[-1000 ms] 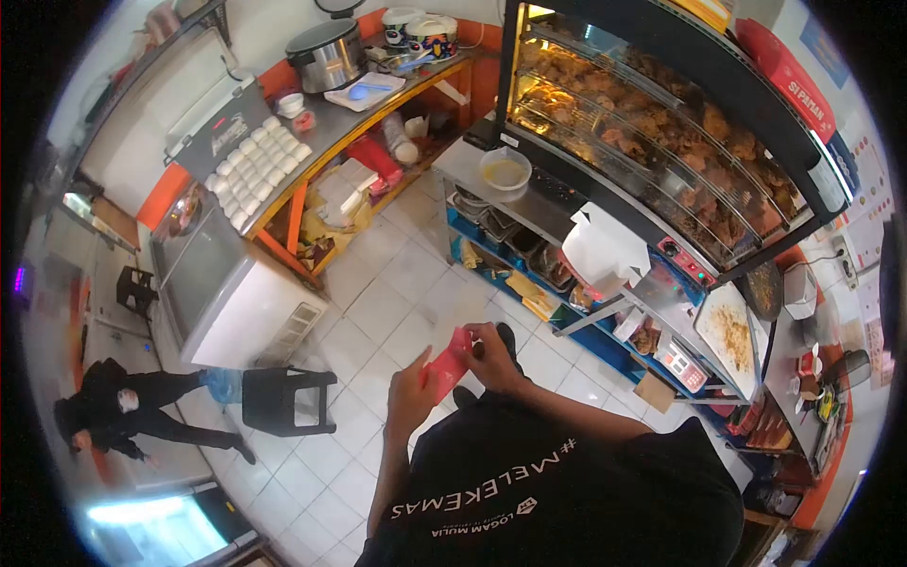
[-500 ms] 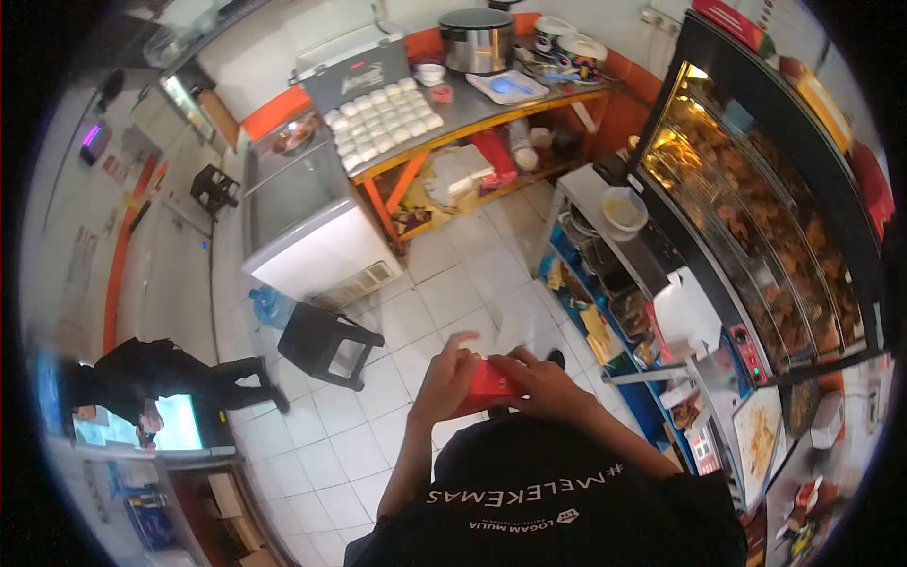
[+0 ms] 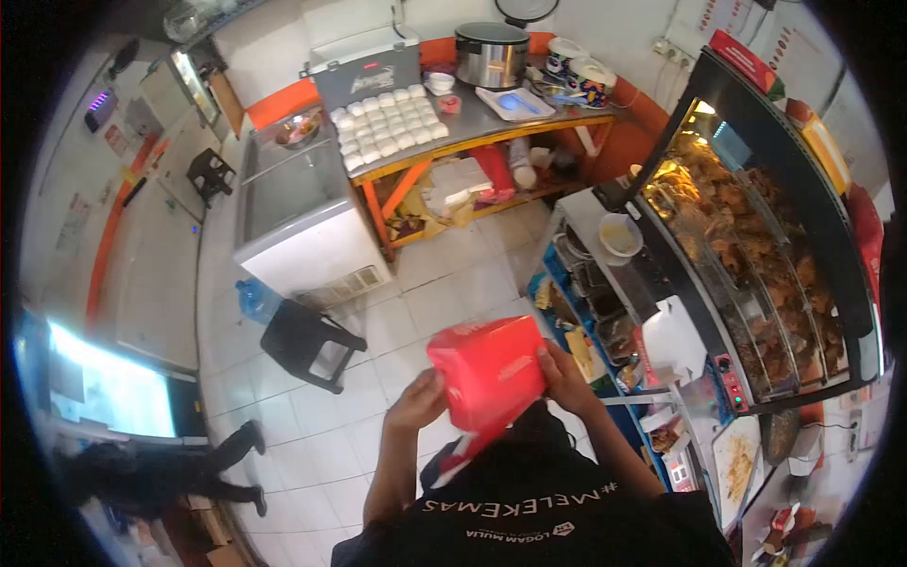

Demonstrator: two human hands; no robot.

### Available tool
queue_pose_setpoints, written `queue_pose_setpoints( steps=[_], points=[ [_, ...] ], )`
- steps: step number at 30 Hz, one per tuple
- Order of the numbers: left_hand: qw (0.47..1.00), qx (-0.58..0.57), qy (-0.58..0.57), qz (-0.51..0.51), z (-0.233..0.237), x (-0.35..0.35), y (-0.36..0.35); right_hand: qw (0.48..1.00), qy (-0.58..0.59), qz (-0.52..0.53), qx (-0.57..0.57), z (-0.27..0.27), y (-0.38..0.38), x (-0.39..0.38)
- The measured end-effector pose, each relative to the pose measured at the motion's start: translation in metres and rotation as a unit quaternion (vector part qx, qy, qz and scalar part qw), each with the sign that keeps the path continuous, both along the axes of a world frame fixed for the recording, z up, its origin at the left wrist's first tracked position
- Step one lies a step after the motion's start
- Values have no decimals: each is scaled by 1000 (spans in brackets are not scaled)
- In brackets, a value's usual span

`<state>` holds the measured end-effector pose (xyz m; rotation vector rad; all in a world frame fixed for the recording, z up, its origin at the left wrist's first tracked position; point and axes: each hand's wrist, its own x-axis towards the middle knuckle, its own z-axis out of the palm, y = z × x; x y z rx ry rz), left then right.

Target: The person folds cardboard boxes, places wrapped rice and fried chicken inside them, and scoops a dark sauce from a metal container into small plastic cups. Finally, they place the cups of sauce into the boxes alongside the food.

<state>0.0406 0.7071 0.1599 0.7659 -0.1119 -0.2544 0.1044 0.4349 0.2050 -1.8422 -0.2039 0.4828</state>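
Note:
In front of my chest I hold a red cardboard food box (image 3: 491, 373), its flap hanging down toward my black shirt. My left hand (image 3: 419, 401) grips its left side with the fingers closed at the edge. At the right side, my right hand (image 3: 567, 380) is closed on the box, thumb against the near face. Small pale print shows on the box. I cannot see into it.
A heated display cabinet (image 3: 756, 255) with fried food stands at right, beside a steel counter with a white tub (image 3: 621, 236). A black stool (image 3: 312, 342) and chest freezer (image 3: 312, 250) are ahead left. White dough-like pieces (image 3: 389, 125) cover the back table. A person (image 3: 161, 482) walks at left.
The red box has gone from small and folded between close hands to opened out and larger. My hands have moved apart. The person at left has shifted nearer the lower edge of view.

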Motion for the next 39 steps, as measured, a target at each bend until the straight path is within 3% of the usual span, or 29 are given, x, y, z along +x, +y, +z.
queue_pose_setpoints(
  steps=[2, 3, 5, 6, 8, 12, 16, 19, 20, 23, 24, 27, 28, 29, 31, 32, 33, 34, 35, 36, 37, 39],
  points=[
    [996, -61, 45, 57, 9, 8, -19, 995, 38, -29, -91, 5, 1, -1],
    [994, -61, 61, 74, 9, 13, -23, 987, -116, -26, -112, 6, 5, -7],
    [988, -55, 92, 110, 11, 26, -29, 901, -412, -20, -137, 13, 13, -20],
    [979, -49, 117, 157, 16, 31, -39, 904, -414, 24, -106, 22, 16, -24],
    [971, 101, 33, 214, -4, 43, -54, 904, -412, 106, -43, 35, 13, -36],
    [968, 98, 80, 217, 15, 47, -102, 926, -371, 45, -49, 13, -11, -40],
    [960, 184, 35, 209, 43, 51, -154, 916, -391, 43, -82, 46, -54, -41],
    [950, 249, 5, 186, 27, 47, -207, 888, -435, 9, -146, 38, -99, -39],
    [948, 267, -1, 172, 25, 45, -228, 907, -398, -56, -125, 40, -108, -42],
    [975, 177, 17, 132, 39, 31, -309, 882, -419, -171, -130, 21, -159, -47],
    [964, 243, -47, 98, 41, 31, -323, 883, -408, -212, -97, 14, -174, -50],
    [881, 432, -191, -12, 63, 26, -363, 881, -368, -292, -59, 9, -230, -67],
    [836, 482, -261, -9, 49, 27, -380, 907, -293, -296, -66, 3, -254, -80],
    [778, 503, -375, -27, 50, 30, -392, 934, -209, -276, -90, 16, -278, -92],
    [622, 514, -585, -78, 52, 36, -415, 965, -188, -182, 14, 19, -329, -120],
    [517, 588, -589, -202, 44, 33, -428, 964, -112, -209, 124, 4, -355, -134],
    [494, 578, -617, -203, 31, 32, -443, 943, -42, -239, 230, -11, -376, -147],
    [472, 563, -647, -204, 15, 31, -459, 900, 0, -359, 246, -15, -388, -157],
    [448, 544, -680, -201, 5, 31, -479, 870, 36, -412, 269, -24, -406, -165],
    [370, 590, -691, -192, 2, 28, -499, 834, 73, -460, 295, -38, -423, -172],
    [487, 547, -665, -145, -2, 25, -517, 796, 107, -502, 322, -57, -439, -178],
    [696, 439, -566, -47, -25, 28, -545, 708, 138, -451, 525, -124, -479, -192]
  ],
)
